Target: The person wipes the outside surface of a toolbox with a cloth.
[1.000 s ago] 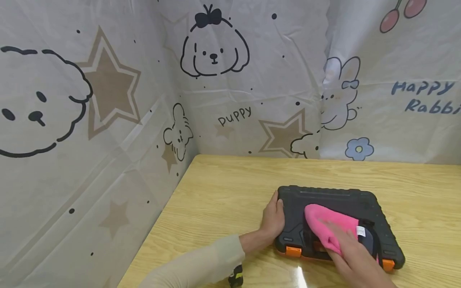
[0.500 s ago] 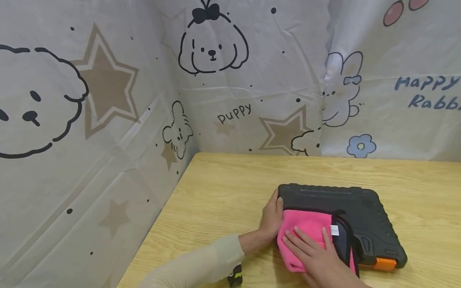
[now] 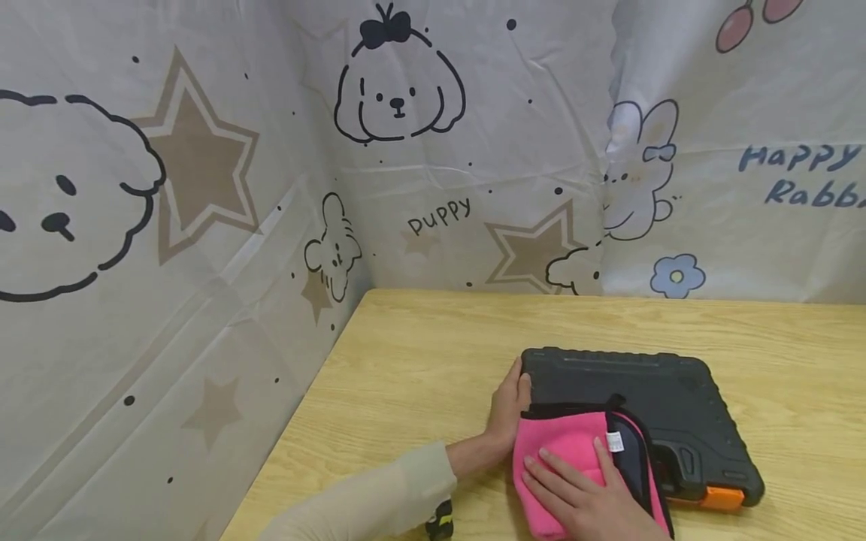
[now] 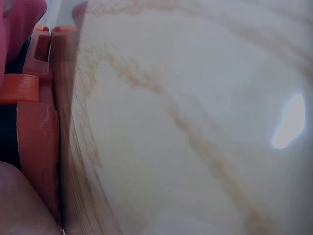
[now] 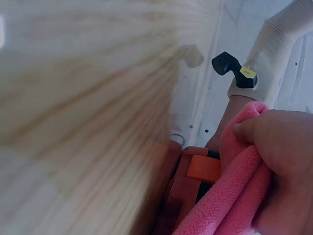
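A black hard plastic case [image 3: 683,409] with orange latches lies on the table. My left hand [image 3: 506,412] grips its left side, fingers along the edge. Over the front left of the case lies a pink cloth [image 3: 561,439] with dark trim and a small white tag. My right hand [image 3: 587,492] holds this cloth against the case, fingers spread over its top. In the right wrist view, the thumb [image 5: 247,131] curls into the cloth's folds. The cloth and right hand hide the left latch in the head view; the right latch [image 3: 722,497] shows.
The wood-grain table [image 3: 419,353] extends left of and behind the case. A patterned curtain [image 3: 433,173] stands along the back and left edges. A small black device with a yellow label [image 5: 247,73] is on the left wrist.
My right hand has drawn the pink cloth left and toward me across the case, from its middle to its front left. The left hand stays on the case's left side.
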The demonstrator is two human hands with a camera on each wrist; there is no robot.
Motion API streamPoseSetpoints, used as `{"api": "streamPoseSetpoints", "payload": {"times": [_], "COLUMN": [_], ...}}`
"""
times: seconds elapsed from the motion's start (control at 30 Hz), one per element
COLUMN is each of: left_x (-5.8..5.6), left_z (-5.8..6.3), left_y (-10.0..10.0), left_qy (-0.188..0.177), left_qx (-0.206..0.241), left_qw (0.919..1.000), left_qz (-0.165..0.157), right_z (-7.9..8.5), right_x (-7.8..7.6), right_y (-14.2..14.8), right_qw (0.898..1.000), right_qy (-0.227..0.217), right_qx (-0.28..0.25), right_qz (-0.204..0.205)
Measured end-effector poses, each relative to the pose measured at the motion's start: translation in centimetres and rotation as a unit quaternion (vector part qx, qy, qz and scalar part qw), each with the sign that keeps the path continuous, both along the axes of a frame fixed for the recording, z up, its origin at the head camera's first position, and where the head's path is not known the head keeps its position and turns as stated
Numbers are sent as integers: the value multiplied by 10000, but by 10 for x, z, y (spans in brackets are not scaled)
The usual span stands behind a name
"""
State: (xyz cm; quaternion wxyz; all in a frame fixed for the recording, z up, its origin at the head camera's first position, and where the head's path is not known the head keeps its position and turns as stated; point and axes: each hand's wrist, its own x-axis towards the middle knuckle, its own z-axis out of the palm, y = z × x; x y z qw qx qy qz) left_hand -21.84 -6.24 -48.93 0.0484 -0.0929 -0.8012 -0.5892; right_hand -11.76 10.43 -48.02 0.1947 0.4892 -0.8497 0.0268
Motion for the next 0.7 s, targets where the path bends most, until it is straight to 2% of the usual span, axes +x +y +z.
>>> {"api": "streamPoseSetpoints", "payload": {"times": [0.2,0.43,0.5,0.7], "left_x": [0,1,1,1], "left_z": [-1,2,2,3], "left_y": [-1,1,2,3], "left_qy": [-2,-56,-74,-72], "left_qx": [-99,-27,-17,-424], "left_qw": [9999,10000,9999,9981], "left_qz": [63,76,88,438], "right_z": [-1,3,3,1], "right_x": [0,-4,-5,-8], "right_y": [7,15,18,30], "right_qw": [9997,9937,9939,9963], "right_qy": [93,-929,-863,180], "right_qx": [194,633,675,664], "right_qz": [87,20,103,516]}}
